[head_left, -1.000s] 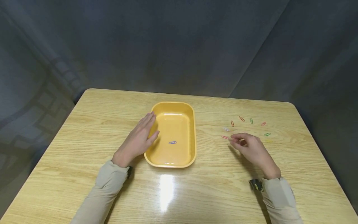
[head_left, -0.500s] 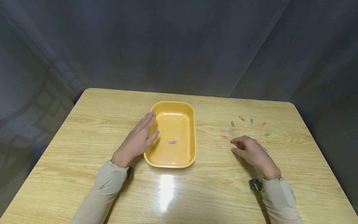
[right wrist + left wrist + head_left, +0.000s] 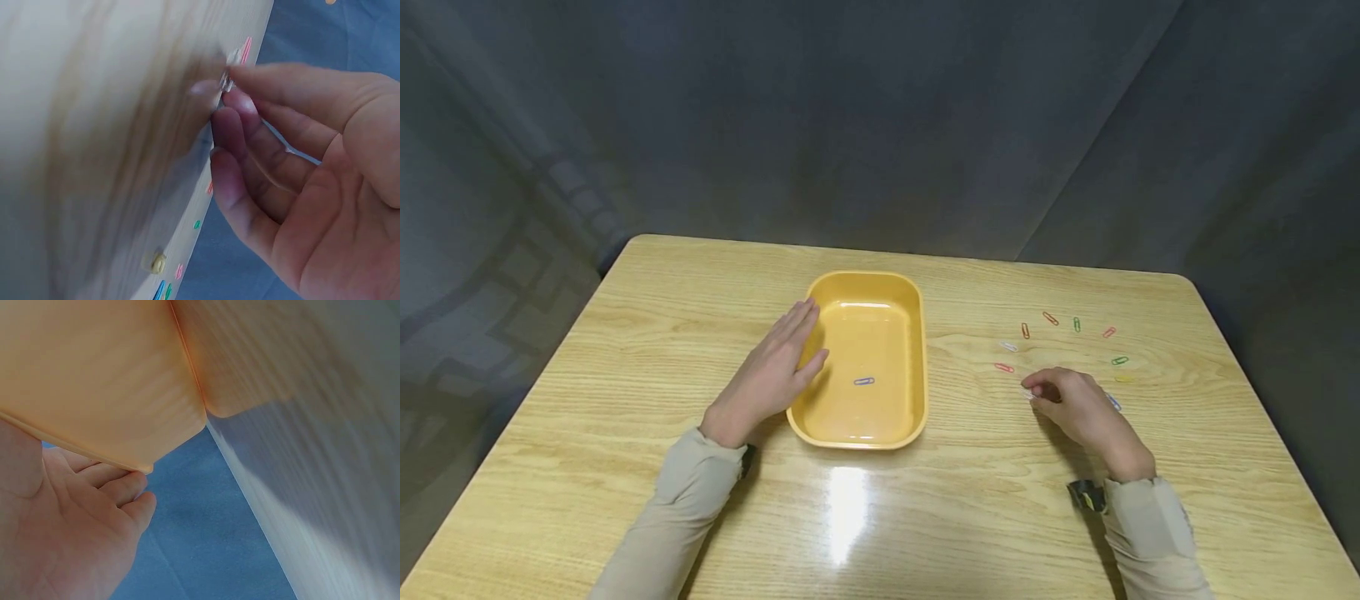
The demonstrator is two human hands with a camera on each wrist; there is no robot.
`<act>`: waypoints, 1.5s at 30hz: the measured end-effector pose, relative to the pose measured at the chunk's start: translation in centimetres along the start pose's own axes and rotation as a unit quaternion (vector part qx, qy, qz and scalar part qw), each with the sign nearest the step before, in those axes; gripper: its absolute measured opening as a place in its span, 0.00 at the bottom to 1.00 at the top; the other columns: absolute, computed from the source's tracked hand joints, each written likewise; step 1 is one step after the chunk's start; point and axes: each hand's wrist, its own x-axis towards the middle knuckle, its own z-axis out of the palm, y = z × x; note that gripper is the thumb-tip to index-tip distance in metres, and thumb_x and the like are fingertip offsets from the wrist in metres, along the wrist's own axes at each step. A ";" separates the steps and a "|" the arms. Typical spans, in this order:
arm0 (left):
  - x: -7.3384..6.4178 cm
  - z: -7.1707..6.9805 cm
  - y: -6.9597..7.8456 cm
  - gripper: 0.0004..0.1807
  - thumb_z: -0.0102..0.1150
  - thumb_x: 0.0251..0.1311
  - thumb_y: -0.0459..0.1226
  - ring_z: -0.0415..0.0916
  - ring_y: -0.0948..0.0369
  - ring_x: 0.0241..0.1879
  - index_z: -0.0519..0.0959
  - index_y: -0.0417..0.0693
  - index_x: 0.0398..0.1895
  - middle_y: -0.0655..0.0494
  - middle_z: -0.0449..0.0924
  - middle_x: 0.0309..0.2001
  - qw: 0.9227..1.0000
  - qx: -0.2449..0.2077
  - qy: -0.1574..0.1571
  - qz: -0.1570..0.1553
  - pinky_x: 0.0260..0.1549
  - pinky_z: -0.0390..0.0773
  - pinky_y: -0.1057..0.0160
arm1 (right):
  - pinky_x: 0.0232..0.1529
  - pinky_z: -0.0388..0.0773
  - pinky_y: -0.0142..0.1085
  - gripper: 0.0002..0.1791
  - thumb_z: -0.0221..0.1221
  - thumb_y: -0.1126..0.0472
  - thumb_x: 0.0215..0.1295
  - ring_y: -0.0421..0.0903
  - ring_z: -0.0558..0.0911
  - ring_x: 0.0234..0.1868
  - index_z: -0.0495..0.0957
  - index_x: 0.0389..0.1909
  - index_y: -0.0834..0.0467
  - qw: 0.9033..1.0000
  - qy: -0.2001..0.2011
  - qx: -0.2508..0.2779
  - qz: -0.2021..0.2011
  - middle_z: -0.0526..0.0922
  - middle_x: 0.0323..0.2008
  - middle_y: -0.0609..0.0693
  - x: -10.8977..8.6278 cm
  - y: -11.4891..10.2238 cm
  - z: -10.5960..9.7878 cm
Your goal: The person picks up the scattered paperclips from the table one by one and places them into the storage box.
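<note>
A yellow rectangular tray stands mid-table with one blue paper clip on its floor. My left hand rests against the tray's left rim, fingers straight; in the left wrist view its fingertips touch the tray wall under the lip. To the right, my right hand pinches a white paper clip between thumb and fingertips, at the tabletop. The right wrist view shows this white clip at the thumb tip, partly covered.
An arc of loose paper clips lies around the right hand: pink, white, red, another red, green, yellow, blue and others. A dark curtain hangs behind the table.
My right hand has drawn slightly down towards me, away from the pink clip; the white clip at its fingertips and the blue clip behind the hand have come into view. The left hand stays put.
</note>
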 end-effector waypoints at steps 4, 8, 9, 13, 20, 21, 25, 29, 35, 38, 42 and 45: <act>0.1 -0.1 0.2 0.37 0.48 0.74 0.46 0.45 0.45 0.79 0.52 0.32 0.76 0.40 0.45 0.79 1.000 -0.002 -0.002 -0.001 0.79 0.49 0.46 | 0.34 0.75 0.32 0.10 0.62 0.66 0.65 0.42 0.75 0.34 0.83 0.46 0.64 1.000 -0.005 -0.002 0.009 0.81 0.33 0.48 -0.1 0.1 -0.1; 0.1 -0.1 0.2 0.37 0.47 0.74 0.46 0.45 0.44 0.79 0.52 0.32 0.76 0.40 0.45 0.79 1.000 -0.002 -0.004 -0.001 0.79 0.49 0.45 | 0.32 0.72 0.28 0.09 0.60 0.66 0.66 0.41 0.75 0.33 0.83 0.45 0.64 1.000 -0.011 0.003 0.012 0.81 0.31 0.47 0.0 0.2 -0.1; 0.1 -0.1 0.2 0.37 0.47 0.74 0.46 0.44 0.44 0.79 0.51 0.32 0.76 0.40 0.45 0.79 1.000 -0.002 -0.004 -0.001 0.79 0.49 0.45 | 0.31 0.71 0.28 0.09 0.60 0.66 0.66 0.41 0.75 0.32 0.83 0.45 0.64 1.000 -0.012 0.004 0.013 0.81 0.31 0.46 0.0 0.2 -0.2; 0.2 0.0 0.1 0.37 0.47 0.74 0.46 0.44 0.44 0.79 0.51 0.32 0.76 0.41 0.45 0.79 1.000 -0.003 -0.005 0.000 0.79 0.49 0.45 | 0.29 0.69 0.26 0.08 0.59 0.66 0.67 0.41 0.73 0.30 0.83 0.43 0.64 1.000 -0.016 0.013 0.015 0.81 0.29 0.46 0.0 0.2 -0.2; 0.2 0.0 0.1 0.38 0.48 0.74 0.46 0.44 0.45 0.79 0.51 0.32 0.76 0.41 0.45 0.79 1.000 -0.005 -0.002 0.002 0.79 0.49 0.45 | 0.29 0.70 0.28 0.05 0.60 0.64 0.67 0.41 0.73 0.30 0.84 0.37 0.60 1.000 -0.018 0.011 0.016 0.81 0.29 0.47 0.0 0.2 -0.2; 0.2 0.0 0.1 0.38 0.48 0.74 0.46 0.44 0.45 0.79 0.51 0.32 0.76 0.41 0.45 0.79 1.000 -0.006 -0.003 0.001 0.79 0.49 0.45 | 0.29 0.71 0.28 0.05 0.60 0.63 0.67 0.41 0.74 0.30 0.83 0.36 0.60 1.000 -0.018 0.011 0.015 0.81 0.29 0.47 0.0 0.2 -0.2; 0.2 0.0 0.1 0.38 0.48 0.74 0.46 0.44 0.45 0.79 0.51 0.32 0.76 0.41 0.45 0.79 1.000 -0.006 -0.005 0.000 0.79 0.49 0.45 | 0.29 0.70 0.29 0.05 0.60 0.63 0.67 0.42 0.73 0.31 0.83 0.37 0.59 1.000 -0.015 0.006 0.017 0.81 0.30 0.47 -0.1 0.3 -0.2; 0.1 0.0 0.2 0.38 0.48 0.74 0.46 0.44 0.45 0.79 0.51 0.33 0.76 0.40 0.45 0.79 1.000 -0.007 -0.005 -0.004 0.79 0.49 0.46 | 0.28 0.69 0.29 0.05 0.60 0.63 0.67 0.41 0.72 0.29 0.83 0.38 0.60 1.000 -0.010 0.001 0.017 0.81 0.29 0.47 -0.2 0.1 -0.2; 0.1 0.0 0.1 0.38 0.48 0.73 0.46 0.45 0.45 0.79 0.52 0.32 0.76 0.40 0.46 0.79 1.000 -0.004 -0.003 -0.004 0.79 0.50 0.45 | 0.29 0.71 0.29 0.07 0.61 0.65 0.66 0.40 0.74 0.29 0.85 0.40 0.61 1.000 -0.010 -0.008 0.009 0.82 0.28 0.45 -0.1 0.0 0.0; 0.0 0.0 0.0 0.38 0.48 0.73 0.46 0.45 0.45 0.79 0.52 0.32 0.76 0.40 0.46 0.79 1.000 -0.004 -0.003 -0.005 0.79 0.50 0.45 | 0.30 0.72 0.29 0.06 0.63 0.64 0.64 0.40 0.75 0.29 0.86 0.39 0.60 1.000 -0.006 -0.010 0.006 0.83 0.28 0.45 -0.1 -0.1 0.0; 0.0 0.0 0.0 0.38 0.48 0.74 0.47 0.45 0.45 0.79 0.51 0.33 0.76 0.40 0.45 0.79 1.000 -0.004 -0.004 -0.006 0.79 0.50 0.46 | 0.29 0.72 0.29 0.06 0.63 0.63 0.65 0.40 0.75 0.29 0.86 0.39 0.60 1.000 0.001 -0.011 -0.002 0.83 0.28 0.45 -0.1 -0.1 0.0; -0.1 0.0 0.0 0.38 0.48 0.74 0.47 0.45 0.45 0.79 0.51 0.33 0.76 0.40 0.45 0.79 1.000 -0.004 -0.004 -0.005 0.79 0.49 0.46 | 0.29 0.72 0.28 0.07 0.64 0.64 0.64 0.39 0.75 0.28 0.86 0.40 0.60 1.000 0.011 -0.009 -0.010 0.84 0.28 0.46 -0.2 -0.2 0.0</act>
